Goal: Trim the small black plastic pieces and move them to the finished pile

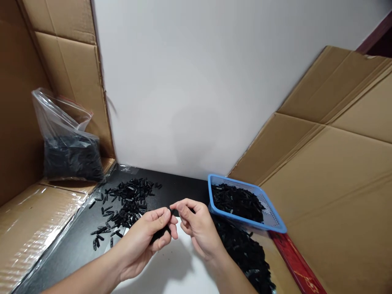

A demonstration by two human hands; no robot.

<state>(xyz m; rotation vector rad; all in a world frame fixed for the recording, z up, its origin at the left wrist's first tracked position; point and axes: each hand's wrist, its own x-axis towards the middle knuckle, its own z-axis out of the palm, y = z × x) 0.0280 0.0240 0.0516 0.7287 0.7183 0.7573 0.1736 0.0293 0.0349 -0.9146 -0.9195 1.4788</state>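
My left hand [147,241] is closed, thumb and forefinger pinching the end of a small black piece [172,212]. Several more black pieces [159,234] are tucked under its curled fingers. Facing it, my right hand [199,228] is also closed, its fingertips at the other end of the same piece. Something dark shows between its thumb and forefinger. Both hands are held above a white sheet [171,269]. A loose pile of narrow black plastic-looking pieces [131,200] lies just beyond my left hand. The exact kind of the pieces is too small to tell.
A blue plastic basket [277,222] with black pieces stands at the right, near a larger black heap [248,257]. A clear zip bag [72,157] of dark pieces leans at the left. Cardboard walls [346,196] flank the black tabletop [176,188]. A red strip [298,263] lies at the right.
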